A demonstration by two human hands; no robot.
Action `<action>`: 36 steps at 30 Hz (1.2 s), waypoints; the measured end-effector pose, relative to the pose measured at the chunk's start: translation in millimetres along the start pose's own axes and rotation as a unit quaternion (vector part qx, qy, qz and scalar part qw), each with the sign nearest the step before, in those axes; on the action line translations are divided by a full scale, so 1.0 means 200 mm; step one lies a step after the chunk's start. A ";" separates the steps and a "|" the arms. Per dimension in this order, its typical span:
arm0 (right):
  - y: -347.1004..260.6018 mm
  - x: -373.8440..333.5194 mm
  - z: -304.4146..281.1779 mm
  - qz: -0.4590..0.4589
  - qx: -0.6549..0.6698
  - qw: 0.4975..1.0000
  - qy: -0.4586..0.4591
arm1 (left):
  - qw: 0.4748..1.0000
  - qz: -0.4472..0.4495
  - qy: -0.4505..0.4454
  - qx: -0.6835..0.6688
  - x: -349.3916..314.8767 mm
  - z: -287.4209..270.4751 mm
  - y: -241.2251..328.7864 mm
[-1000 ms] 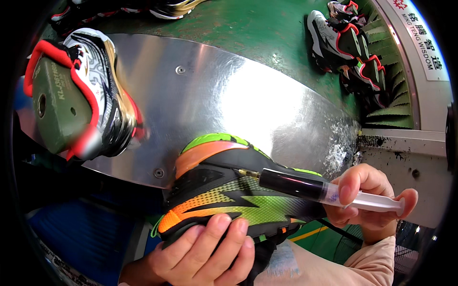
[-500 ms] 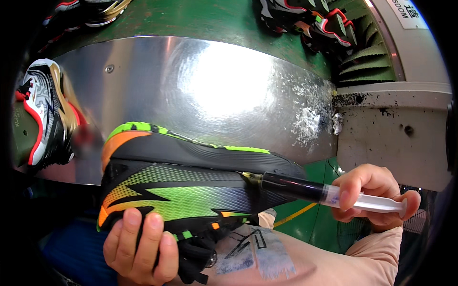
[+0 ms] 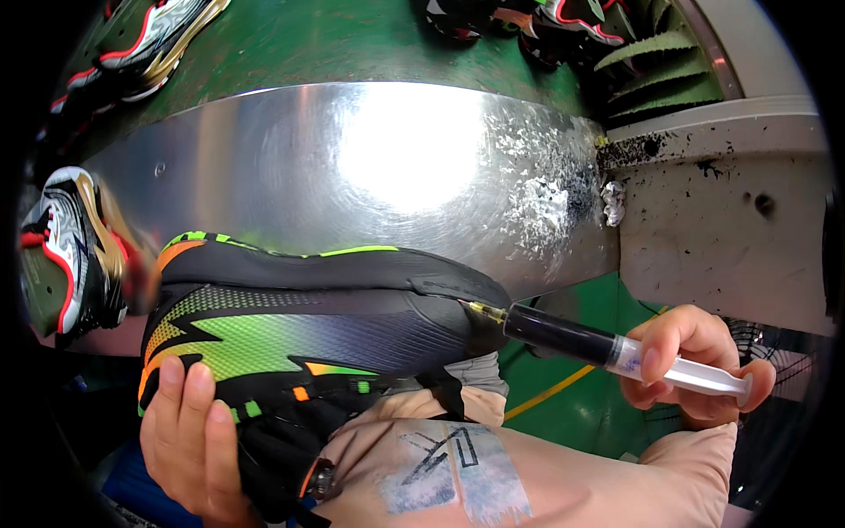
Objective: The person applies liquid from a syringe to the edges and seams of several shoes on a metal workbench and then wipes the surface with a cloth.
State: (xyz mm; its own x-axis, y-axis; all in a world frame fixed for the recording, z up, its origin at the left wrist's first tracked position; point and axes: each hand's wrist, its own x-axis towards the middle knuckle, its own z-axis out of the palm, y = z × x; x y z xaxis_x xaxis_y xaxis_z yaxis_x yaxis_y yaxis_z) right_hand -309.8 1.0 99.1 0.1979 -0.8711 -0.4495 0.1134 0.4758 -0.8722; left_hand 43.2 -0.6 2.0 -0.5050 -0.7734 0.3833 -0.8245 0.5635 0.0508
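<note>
A black sports shoe (image 3: 317, 334) with a green, yellow and orange side lies on its side low in the view. My left hand (image 3: 189, 440) grips it from below near the toe end. My right hand (image 3: 695, 365) holds a syringe (image 3: 607, 350) with a dark-filled barrel and clear plunger. Its thin needle tip touches the shoe's edge where sole meets upper, at the shoe's right end.
A shiny curved metal sheet (image 3: 370, 167) spans the middle. A shoe on a green last (image 3: 70, 251) sits at the left. More shoes (image 3: 150, 44) lie on the green belt above, others (image 3: 546, 18) at top right. A stained white machine block (image 3: 722, 211) stands right.
The view has shifted so the held shoe sits more to the right and lower. The syringe tip stays at the shoe's right end. My left hand slid slightly along the shoe's underside.
</note>
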 end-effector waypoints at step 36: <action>0.53 0.22 -0.40 -0.048 0.299 0.948 -0.096 | 0.934 -0.136 -0.329 -0.043 0.88 -0.10 0.20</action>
State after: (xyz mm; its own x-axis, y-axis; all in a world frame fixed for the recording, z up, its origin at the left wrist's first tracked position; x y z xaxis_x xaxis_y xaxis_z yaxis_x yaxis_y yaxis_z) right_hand -367.5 3.4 -29.0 0.3265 -0.9028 -0.2799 0.6600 0.4298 -0.6162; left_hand -73.6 -107.8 90.7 -0.3514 -0.8859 -0.3028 -0.9356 0.3204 0.1484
